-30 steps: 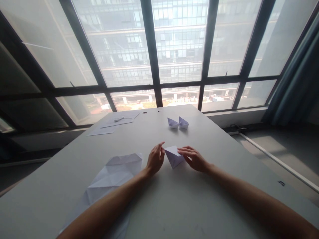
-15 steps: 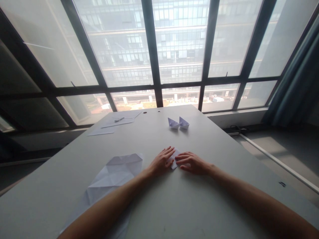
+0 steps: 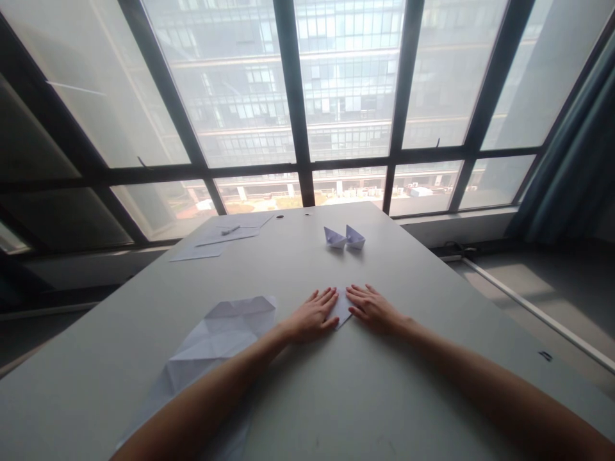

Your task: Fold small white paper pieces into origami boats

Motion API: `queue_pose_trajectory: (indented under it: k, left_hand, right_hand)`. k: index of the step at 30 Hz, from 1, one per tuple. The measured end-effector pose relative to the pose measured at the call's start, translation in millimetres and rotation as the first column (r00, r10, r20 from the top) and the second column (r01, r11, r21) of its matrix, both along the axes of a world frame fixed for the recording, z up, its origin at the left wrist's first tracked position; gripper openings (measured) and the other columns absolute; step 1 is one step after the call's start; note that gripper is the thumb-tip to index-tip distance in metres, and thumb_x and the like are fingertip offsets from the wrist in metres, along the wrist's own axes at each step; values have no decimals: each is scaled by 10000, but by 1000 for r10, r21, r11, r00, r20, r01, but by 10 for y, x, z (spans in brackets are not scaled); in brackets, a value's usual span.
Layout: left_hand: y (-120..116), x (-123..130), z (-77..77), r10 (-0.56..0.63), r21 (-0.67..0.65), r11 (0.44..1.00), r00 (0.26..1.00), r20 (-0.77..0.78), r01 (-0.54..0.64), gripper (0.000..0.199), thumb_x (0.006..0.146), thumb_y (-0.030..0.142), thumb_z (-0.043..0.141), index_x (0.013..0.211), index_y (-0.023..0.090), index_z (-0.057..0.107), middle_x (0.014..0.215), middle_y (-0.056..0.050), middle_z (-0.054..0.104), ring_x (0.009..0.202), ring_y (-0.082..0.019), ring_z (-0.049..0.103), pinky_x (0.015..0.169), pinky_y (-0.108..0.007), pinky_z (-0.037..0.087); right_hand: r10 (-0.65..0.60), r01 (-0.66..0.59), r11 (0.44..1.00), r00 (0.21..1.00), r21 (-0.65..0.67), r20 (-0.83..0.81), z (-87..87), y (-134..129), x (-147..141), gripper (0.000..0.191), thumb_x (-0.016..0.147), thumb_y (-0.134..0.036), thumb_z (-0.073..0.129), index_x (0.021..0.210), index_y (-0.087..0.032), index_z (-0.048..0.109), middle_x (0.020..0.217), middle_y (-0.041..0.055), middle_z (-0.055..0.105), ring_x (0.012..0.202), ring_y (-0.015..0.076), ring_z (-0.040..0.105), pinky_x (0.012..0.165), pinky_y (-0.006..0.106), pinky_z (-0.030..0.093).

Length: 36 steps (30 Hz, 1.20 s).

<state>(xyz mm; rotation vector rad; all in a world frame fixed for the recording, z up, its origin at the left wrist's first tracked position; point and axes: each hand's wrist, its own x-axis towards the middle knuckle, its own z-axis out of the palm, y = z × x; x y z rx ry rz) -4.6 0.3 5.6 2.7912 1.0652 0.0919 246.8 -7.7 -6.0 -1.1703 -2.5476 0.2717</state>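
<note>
A broad, smooth white table (image 3: 369,390) is stretching away toward a tall window with a dark metal frame (image 3: 300,115), and a pale, glass-fronted building (image 3: 353,83) is showing through the panes. A blue fabric curtain (image 3: 571,134) is hanging at the right, above a grey floor (image 3: 548,294) where patches of light are falling. On the far left of the table, flat white paper sheets (image 3: 199,253) are overlapping, and a slim, pale, pen-like object (image 3: 231,230) is lying on top. Two small white folded-paper boats (image 3: 355,241) are standing side by side farther back. A large, creased white paper sheet (image 3: 211,336) is lying at the near left, partly under the left forearm.

A small, folded white paper piece (image 3: 342,310) is lying flat on the table between the hands. The left hand (image 3: 314,315) and the right hand (image 3: 372,308) are both resting palm down, fingers extended, pressing its two sides.

A second ago the piece was standing up in a peaked shape; now it is lying flattened. The right hand's fingers, curled half a second ago, are now stretching out straighter. The boats and sheets are staying put.
</note>
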Motion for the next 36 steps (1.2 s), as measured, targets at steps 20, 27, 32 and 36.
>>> queue_pose_trajectory:
  k: [20,27,32,36]
  left_hand:
    - [-109,4,-9,5,51,999,999,41,-8,812,943,657,362,1571,180,169,1617,-127,180,1503,-274,126,1209,-435,130]
    - [-100,-14,-18,9,21,1000,997,81,-10,815,936,668,376,1572,203,168,1616,-114,184,1498,-267,154,1210,-435,131]
    - [-92,0,-37,46,16,999,994,94,-48,772,958,648,340,1563,188,207,1608,-116,217,1495,-266,168,1208,-436,156]
    - [-70,6,-89,84,38,995,988,133,-89,730,966,606,372,1548,179,261,1594,-125,262,1489,-268,193,1203,-430,187]
  right_hand:
    - [165,-169,983,984,-68,-65,26,-20,28,515,1006,-347,382,1518,-310,331,1550,49,371,1454,230,293,1195,538,137]
    - [134,-140,988,987,-61,-87,62,-66,5,649,921,-473,556,1510,-287,357,1531,75,402,1446,261,310,1200,532,116]
    - [127,-135,989,986,-67,-110,54,-64,2,619,920,-463,560,1491,-294,394,1523,74,414,1441,262,321,1195,535,135]
    - [118,-127,990,986,-68,-121,45,-61,5,610,907,-444,584,1476,-294,422,1516,79,424,1435,265,333,1192,532,152]
